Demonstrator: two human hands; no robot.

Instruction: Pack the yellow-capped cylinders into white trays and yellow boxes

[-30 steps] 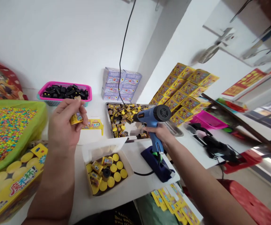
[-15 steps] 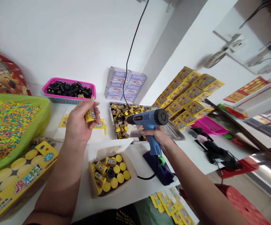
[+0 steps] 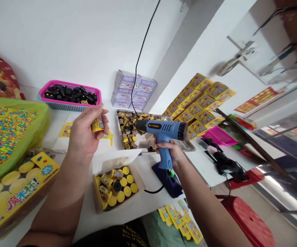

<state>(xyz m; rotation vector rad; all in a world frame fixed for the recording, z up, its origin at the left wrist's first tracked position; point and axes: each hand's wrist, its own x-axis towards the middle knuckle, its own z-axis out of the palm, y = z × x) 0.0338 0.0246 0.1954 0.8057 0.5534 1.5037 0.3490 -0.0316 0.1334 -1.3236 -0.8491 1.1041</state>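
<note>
My left hand [image 3: 85, 132] is raised over the white table, fingers closed on a small yellow-labelled cup [image 3: 97, 124]. My right hand [image 3: 169, 151] grips the handle of a blue heat gun [image 3: 163, 132], lifted off its dark blue stand [image 3: 167, 178], nozzle pointing left toward the cup. Under my hands sits an open white box [image 3: 112, 187] with several yellow-lidded cups. Behind the gun is a steel tray [image 3: 189, 145] full of loose labelled cups.
A pink basket [image 3: 70, 96] of black parts stands at the back. A green tub [image 3: 39, 130] of coloured beads and a yellow carton [image 3: 17, 195] are on the left. Stacked yellow boxes [image 3: 202, 99] lie at the right, purple boxes [image 3: 134, 91] against the wall, a red stool [image 3: 246, 216] below.
My right hand lifted the heat gun off its stand and swung its nozzle leftward. My left hand moved right with the small cup, closer to the gun.
</note>
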